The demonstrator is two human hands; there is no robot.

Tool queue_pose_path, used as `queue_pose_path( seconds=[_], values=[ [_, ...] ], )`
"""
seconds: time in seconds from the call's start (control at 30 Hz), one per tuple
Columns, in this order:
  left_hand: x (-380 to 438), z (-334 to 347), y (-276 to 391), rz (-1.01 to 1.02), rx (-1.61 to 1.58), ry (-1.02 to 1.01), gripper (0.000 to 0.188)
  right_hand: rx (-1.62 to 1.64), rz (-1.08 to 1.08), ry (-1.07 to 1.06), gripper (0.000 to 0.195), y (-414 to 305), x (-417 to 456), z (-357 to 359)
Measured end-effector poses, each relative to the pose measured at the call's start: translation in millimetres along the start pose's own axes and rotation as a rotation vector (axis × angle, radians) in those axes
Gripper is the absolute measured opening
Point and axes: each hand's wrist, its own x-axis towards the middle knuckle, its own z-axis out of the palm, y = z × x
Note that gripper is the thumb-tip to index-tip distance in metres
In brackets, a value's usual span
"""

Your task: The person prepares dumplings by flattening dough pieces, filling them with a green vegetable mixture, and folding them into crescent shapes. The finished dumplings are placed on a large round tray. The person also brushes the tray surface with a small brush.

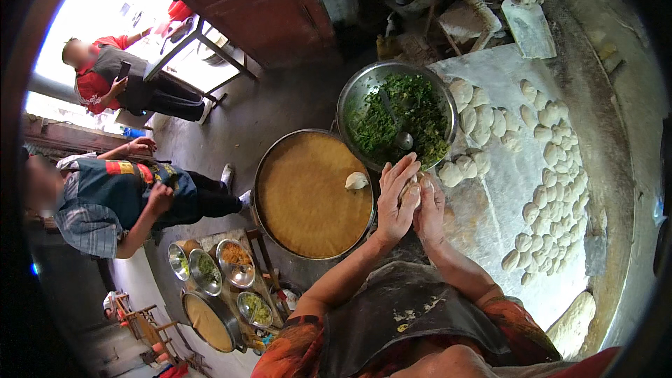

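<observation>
My left hand (397, 200) and my right hand (430, 211) are cupped together around a small piece of dough (410, 192), mostly hidden between the fingers. They are at the near rim of a steel bowl (344, 100) that holds chopped green filling (415, 95) and a metal spoon (403, 140). Left of my hands, a round steamer tray (256, 189) lined with tan cloth bears one shaped bun (357, 181) at its right side. Many pieces of dough (548, 211) lie on the floured metal worktop (493, 194) to the right.
A long dough roll (573, 323) lies at the worktop's near right end. At lower left, a low table (212, 241) bears steel bowls of chopped vegetables (237, 262) and another cloth-lined steamer (207, 320). Two people (131, 189) stand at left, one holding a phone (123, 71).
</observation>
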Motion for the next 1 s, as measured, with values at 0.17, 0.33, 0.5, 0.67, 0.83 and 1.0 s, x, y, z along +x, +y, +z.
queue_pose_path(
  seconds=[0.17, 0.33, 0.5, 0.67, 0.83, 1.0],
  values=[
    [-15, -1, -6, -0.05, 0.044, 0.161, 0.022, -0.608, -0.125, -0.034, 0.027, 7, -2, -9],
    [-45, -9, -36, -0.082, 0.162, 0.225, 0.016, -0.854, -0.047, -0.07, 0.026, 30, -13, -12],
    [-76, -43, -55, -0.116, 0.417, -0.097, 0.04, -0.554, 0.218, -0.154, 0.036, 68, -28, -38],
    [-114, -67, -71, -0.581, -0.525, -0.162, 0.086, -0.768, 0.226, -0.305, 0.046, 79, -29, -37],
    [-152, -77, -143, -0.83, -0.829, -0.04, 0.054, -1.234, 0.006, -0.669, 0.057, 93, -28, -24],
    [-147, -77, -211, -0.733, -0.405, 0.06, 0.033, -1.119, 0.136, -0.594, 0.055, 108, -23, -46]
  ],
)
